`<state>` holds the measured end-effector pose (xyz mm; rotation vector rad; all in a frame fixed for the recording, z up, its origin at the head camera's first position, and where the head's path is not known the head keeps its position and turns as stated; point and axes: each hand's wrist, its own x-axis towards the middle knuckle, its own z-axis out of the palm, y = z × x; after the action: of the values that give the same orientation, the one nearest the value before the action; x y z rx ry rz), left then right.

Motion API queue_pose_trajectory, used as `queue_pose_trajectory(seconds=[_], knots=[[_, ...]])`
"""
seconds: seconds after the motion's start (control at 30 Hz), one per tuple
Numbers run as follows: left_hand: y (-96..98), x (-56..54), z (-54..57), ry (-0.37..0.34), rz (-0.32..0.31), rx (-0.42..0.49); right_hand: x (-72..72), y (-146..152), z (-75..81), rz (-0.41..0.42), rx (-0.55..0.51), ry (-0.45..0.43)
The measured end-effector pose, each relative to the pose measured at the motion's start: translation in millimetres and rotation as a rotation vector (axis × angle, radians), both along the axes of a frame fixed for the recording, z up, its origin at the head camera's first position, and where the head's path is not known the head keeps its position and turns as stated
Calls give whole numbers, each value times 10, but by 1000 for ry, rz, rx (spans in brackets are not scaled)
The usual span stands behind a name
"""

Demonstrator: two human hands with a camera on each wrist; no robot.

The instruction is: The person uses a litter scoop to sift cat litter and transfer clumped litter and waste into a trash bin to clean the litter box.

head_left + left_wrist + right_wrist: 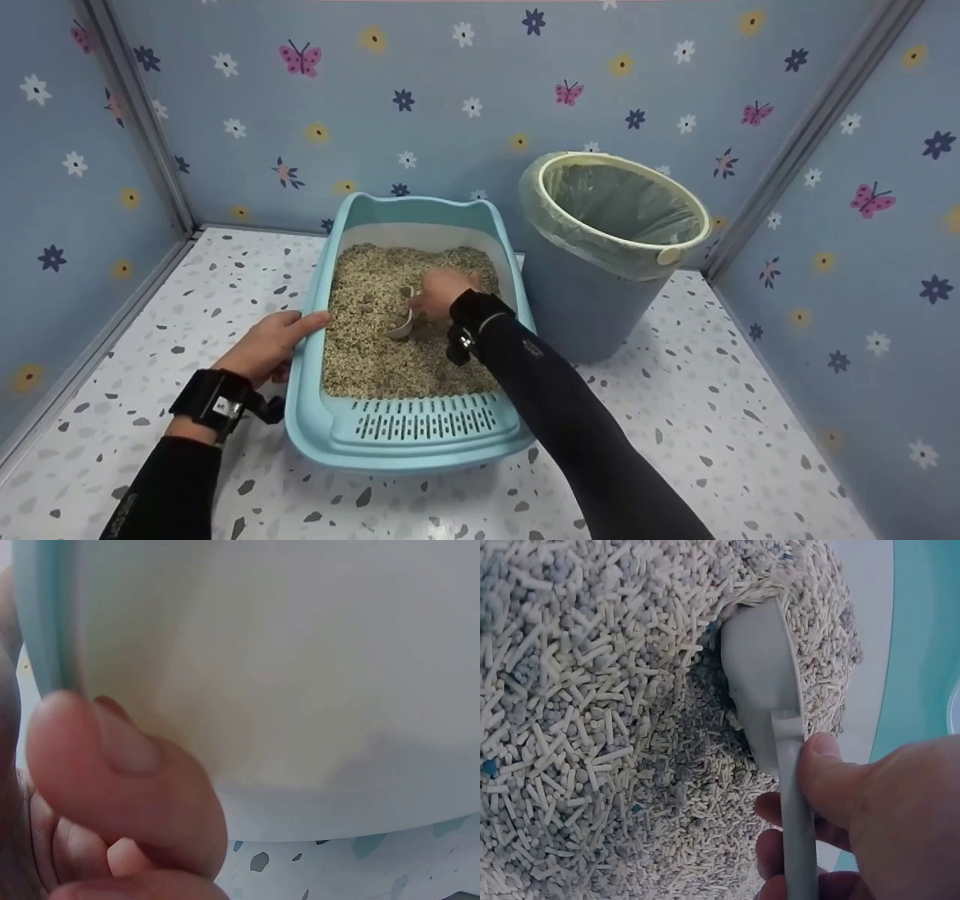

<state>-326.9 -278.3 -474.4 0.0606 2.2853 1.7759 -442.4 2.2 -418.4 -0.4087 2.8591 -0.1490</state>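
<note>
A light blue litter box (306, 405) with a whitish lower wall holds pale, pellet-like cat litter (375, 364). At its left side my left hand (259, 346) grips the rim, thumb on top; the left wrist view shows fingers (172, 795) curled below the rim against the outer wall. Over the litter, my right hand (442, 292) holds a light grey litter scoop (761, 660) by its handle. The scoop's head stands on edge, its lower part sunk in the litter near the box's side wall. Whether anything lies in it is hidden.
Right of the box stands a blue-grey trash bin (592, 319) with a translucent liner folded over its cream rim. A slotted step (427, 418) forms the box's near end. Flower-patterned panels (450, 75) enclose the speckled white floor (697, 420) at back and sides.
</note>
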Motion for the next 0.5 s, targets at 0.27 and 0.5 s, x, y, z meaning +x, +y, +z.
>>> queue_pose_trajectory(seconds=[0.27,0.5], knots=[[8,-9,19,-13,-7,9,-23,30,-84,27,-81,-5],[2,-4,13,2,-7,-10,64,30,-75,92,-160,-23]])
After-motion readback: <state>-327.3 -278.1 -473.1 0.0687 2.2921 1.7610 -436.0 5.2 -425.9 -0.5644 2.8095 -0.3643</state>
